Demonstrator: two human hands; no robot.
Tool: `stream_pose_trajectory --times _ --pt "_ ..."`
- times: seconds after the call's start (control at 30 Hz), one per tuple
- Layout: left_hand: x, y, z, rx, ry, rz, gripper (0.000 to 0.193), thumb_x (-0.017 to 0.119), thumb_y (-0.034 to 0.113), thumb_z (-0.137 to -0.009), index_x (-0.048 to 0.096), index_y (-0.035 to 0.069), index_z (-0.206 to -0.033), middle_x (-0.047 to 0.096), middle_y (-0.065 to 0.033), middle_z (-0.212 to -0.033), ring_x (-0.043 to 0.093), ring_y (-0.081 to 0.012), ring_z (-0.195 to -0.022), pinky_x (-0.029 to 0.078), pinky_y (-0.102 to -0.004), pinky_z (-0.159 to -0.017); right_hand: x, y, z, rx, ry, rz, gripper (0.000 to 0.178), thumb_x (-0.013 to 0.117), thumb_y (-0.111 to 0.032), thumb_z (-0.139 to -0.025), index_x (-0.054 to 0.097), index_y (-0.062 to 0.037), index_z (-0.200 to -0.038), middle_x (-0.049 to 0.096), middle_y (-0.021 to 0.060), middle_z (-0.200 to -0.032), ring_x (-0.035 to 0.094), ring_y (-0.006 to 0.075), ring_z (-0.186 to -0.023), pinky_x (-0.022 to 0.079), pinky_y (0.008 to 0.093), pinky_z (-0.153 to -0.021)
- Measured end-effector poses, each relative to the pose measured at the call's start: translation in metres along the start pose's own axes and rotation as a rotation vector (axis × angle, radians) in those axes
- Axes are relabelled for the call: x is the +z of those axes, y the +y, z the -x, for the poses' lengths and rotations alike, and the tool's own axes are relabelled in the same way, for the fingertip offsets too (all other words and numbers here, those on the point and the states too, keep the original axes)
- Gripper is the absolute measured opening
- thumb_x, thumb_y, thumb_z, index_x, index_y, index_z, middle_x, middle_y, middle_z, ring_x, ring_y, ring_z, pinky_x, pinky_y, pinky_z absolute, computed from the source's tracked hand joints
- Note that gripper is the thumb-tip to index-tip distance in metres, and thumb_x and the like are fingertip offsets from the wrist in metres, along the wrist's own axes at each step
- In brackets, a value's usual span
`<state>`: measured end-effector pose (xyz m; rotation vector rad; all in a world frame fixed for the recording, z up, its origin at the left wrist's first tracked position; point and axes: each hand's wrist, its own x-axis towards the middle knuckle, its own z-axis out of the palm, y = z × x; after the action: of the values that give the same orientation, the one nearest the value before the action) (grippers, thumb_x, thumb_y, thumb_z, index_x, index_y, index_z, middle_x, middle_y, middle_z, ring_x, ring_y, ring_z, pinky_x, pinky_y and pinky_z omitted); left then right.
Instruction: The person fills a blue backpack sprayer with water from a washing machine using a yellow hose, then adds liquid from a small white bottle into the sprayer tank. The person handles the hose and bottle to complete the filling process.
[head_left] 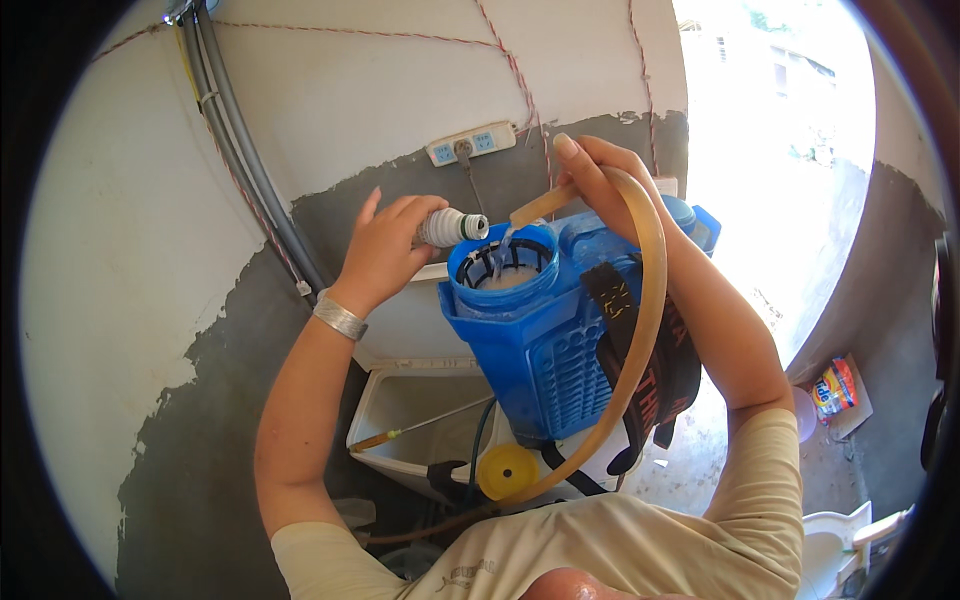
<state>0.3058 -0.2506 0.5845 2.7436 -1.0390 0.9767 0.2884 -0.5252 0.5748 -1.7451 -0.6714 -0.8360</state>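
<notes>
A blue backpack sprayer tank [520, 350] stands in front of me with its round filling mouth [468, 290] uncovered. Inside the mouth sits a black strainer basket [484, 252] with whitish, foamy liquid in it. My left hand [385, 250] grips a small pale bottle [440, 230], tipped sideways with its uncapped neck at the mouth's left rim. From the right, my right hand [608, 185] is closed round a tan rubber hose [648, 290]. Its end points down over the mouth, and clear water runs from it into the basket. Whether anything pours from the bottle I cannot tell.
Below the tank are a white box [385, 400] with a rod [440, 415] across it and a yellow round lid [507, 472]. Black straps [655, 385] hang from the tank. A power strip [472, 143] hangs on the wall. A colourful packet [835, 392] stands right.
</notes>
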Motion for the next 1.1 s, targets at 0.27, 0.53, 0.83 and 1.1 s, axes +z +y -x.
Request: stream_pose_trajectory --times 0.27,0.53,0.83,1.1 --pt "0.002 -0.004 -0.001 -0.017 -0.094 0.223 0.046 0.07 0.015 -0.076 0.053 0.015 -0.118 0.06 -0.0063 -0.114 0.056 -0.0245 -0.106 0.028 -0.0464 -0.106 0.003 -0.013 0.0 -0.002 0.06 -0.048 0.045 0.052 -0.043 -0.093 0.061 -0.0023 -0.076 0.06 0.0067 -0.067 0.058 0.0134 -0.063 0.047 0.0243 -0.06" --pt "-0.004 -0.004 0.001 -0.087 -0.15 0.413 0.047 0.071 0.015 -0.075 0.054 0.011 -0.118 0.06 -0.01 -0.113 0.057 -0.027 -0.103 0.046 -0.035 -0.086 0.006 -0.02 0.001 0.031 0.071 -0.02 0.044 0.052 -0.042 -0.093 0.061 -0.0027 -0.077 0.06 0.0065 -0.068 0.057 0.0132 -0.065 0.046 0.0237 -0.06" --pt "-0.002 -0.005 0.003 -0.082 -0.145 0.437 0.047 0.07 0.014 -0.076 0.053 0.011 -0.12 0.059 -0.011 -0.114 0.057 -0.027 -0.104 0.046 -0.0356 -0.088 0.009 -0.017 0.001 -0.017 0.042 -0.027 0.045 0.047 -0.045 -0.094 0.061 -0.0045 -0.08 0.057 0.0049 -0.07 0.054 0.0118 -0.066 0.044 0.024 -0.061" --pt "0.005 -0.016 0.008 -0.143 -0.191 0.688 0.049 0.07 0.009 -0.077 0.051 0.008 -0.123 0.059 -0.0096 -0.116 0.057 -0.0214 -0.106 0.045 -0.0342 -0.091 0.008 -0.021 0.003 0.019 0.078 -0.067 0.042 0.053 -0.04 -0.093 0.06 -0.0025 -0.075 0.06 0.0067 -0.069 0.058 0.0129 -0.065 0.047 0.0245 -0.061"
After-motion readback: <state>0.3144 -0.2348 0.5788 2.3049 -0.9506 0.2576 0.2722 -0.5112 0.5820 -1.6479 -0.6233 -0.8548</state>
